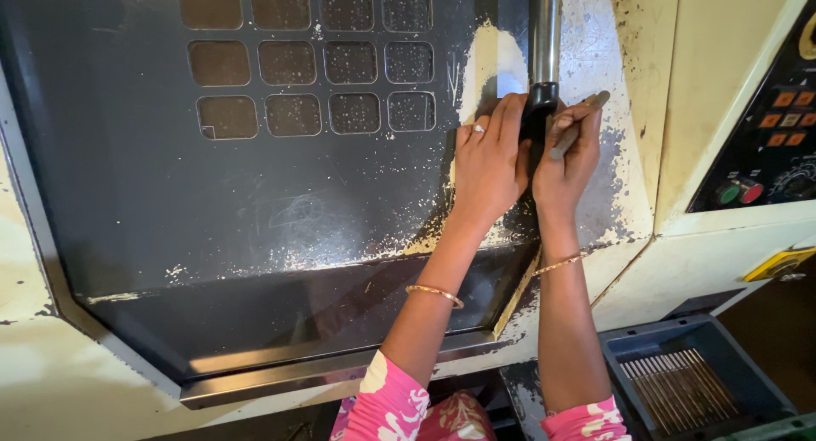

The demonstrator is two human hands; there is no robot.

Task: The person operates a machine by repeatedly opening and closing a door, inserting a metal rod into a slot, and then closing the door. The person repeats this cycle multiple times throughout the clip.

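Both my hands are up against a machine's dark sliding door. My left hand lies flat on the door by the black lower end of a vertical steel handle bar; a ring is on one finger. My right hand grips the handle's black base and also holds a thin metal rod that sticks out up and to the right. Thin bangles sit on both wrists, and pink flowered sleeves show at the bottom.
The door has a grid of small dusty windows at the top. A control panel with orange keys and green and red knobs is at the right. A blue tray holding several thin metal rods stands at the lower right.
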